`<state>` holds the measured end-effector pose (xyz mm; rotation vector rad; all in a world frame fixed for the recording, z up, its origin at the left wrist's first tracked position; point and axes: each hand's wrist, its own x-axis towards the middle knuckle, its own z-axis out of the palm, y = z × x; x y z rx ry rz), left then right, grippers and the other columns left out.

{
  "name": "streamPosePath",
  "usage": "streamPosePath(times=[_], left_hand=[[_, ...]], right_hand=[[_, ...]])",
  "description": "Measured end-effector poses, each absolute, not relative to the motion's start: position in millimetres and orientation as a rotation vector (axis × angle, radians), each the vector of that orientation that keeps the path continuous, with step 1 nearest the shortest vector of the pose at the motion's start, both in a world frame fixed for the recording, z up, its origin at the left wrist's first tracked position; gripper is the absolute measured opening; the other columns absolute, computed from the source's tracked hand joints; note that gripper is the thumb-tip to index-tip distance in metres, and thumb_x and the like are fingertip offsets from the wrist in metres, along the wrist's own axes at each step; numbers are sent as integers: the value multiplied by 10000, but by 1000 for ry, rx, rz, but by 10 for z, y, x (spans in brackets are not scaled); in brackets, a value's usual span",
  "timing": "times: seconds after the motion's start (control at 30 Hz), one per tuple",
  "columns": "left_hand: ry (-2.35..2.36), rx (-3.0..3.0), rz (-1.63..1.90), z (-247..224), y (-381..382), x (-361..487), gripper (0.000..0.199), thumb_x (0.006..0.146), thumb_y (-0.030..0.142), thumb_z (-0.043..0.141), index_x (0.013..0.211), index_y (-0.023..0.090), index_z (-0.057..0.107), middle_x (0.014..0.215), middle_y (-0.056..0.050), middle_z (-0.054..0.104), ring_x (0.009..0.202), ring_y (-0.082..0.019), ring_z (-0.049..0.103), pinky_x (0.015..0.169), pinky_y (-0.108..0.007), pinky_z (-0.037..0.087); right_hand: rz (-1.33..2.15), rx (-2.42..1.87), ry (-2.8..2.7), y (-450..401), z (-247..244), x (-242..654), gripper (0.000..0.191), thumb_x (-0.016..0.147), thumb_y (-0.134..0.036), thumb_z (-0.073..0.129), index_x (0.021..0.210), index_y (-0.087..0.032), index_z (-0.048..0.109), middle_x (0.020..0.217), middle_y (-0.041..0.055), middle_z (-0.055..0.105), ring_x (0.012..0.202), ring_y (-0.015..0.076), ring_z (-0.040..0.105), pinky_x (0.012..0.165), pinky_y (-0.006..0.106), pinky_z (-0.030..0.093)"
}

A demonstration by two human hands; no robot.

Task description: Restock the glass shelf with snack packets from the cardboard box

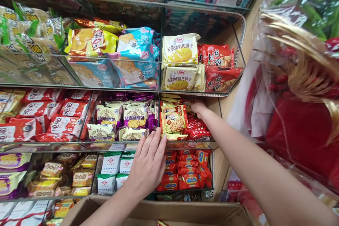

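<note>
My left hand (pixel 149 164) lies with its fingers extended at the clear front lip of the middle shelf, holding nothing. Its fingertips are beside a yellow and red snack packet (pixel 173 119) and cream and purple packets (pixel 135 116). My right hand (pixel 198 108) reaches into the right-hand compartment of that shelf, just right of the yellow and red packet. Its fingers are mostly hidden among the packets, so what they touch or hold does not show. Small red packets (pixel 197 132) lie below it.
An open cardboard box (pixel 185 212) stands below the shelves. Clear dividers and a shelf edge (pixel 119 90) surround the compartments. Red packets (pixel 190 180) fill the tier below. Plastic-wrapped red and gold decorations (pixel 299 113) hang on the right.
</note>
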<state>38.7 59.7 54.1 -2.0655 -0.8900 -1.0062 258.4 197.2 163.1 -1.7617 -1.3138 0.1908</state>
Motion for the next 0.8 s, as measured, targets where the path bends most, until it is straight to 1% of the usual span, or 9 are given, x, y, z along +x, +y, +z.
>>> streamPosePath(times=[0.2,0.37,0.7,0.8], left_hand=[[-899,-2047,-1035,514,605,413,544,797,175,531,1315,88,392,1381,-229,391,1253,-321,376,1037,-487,233],[-892,-2031,-1049,499,617,421,582,782,174,555,1330,98,375,1383,-227,389,1252,-318,372,1036,-486,234],[-900,-2046,-1028,492,613,408,556,781,171,547,1311,86,404,1385,-228,385,1258,-313,368,1043,-477,223],[-903,-2048,-1014,499,608,403,553,781,160,541,1312,89,403,1386,-226,385,1255,-313,372,1042,-478,225]], right_hand=[[227,-1859,-1333,2061,1642,2541,245,857,-295,543,1049,-143,558,1051,63,585,908,168,587,756,341,508],[278,-1913,-1379,2031,1649,2564,203,848,-273,558,985,-125,579,983,53,607,846,150,599,721,320,517],[241,-1865,-1355,1956,1673,2602,218,842,-269,566,1013,-135,577,1059,64,592,941,176,581,792,359,500],[244,-1813,-1340,1892,1687,2573,222,841,-279,568,1014,-140,580,1051,63,600,932,172,588,787,351,501]])
